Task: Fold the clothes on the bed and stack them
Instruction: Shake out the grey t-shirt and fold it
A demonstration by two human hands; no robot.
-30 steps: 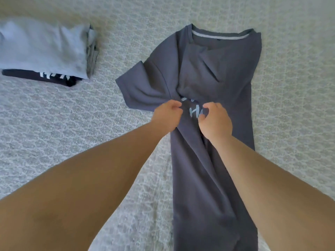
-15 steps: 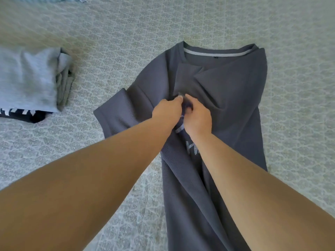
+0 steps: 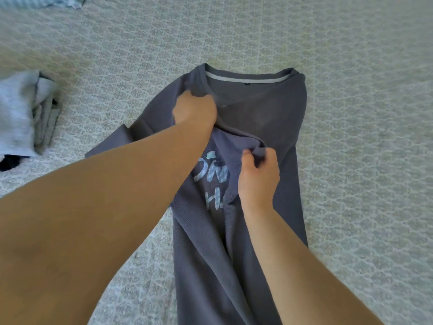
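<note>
Left hand [image 3: 195,109] is gripping the grey T-shirt [image 3: 276,118] near its collar; right hand [image 3: 259,177] is pinching a fold at mid-chest. Shirt is lying on the bedspread [image 3: 363,160].

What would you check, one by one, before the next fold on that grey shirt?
1. Left hand grips the grey shirt near the collar: ok.
2. Right hand pinches a fold at mid-chest: ok.
3. Shirt lies flat: not ok, bunched in the middle, printed lettering half covered.
4. Left sleeve folded in: not ok, it sticks out onto the bedspread.
5. Stack of folded clothes waiting at the left: ok.
6. Hem straight: cannot tell, out of view.
</note>
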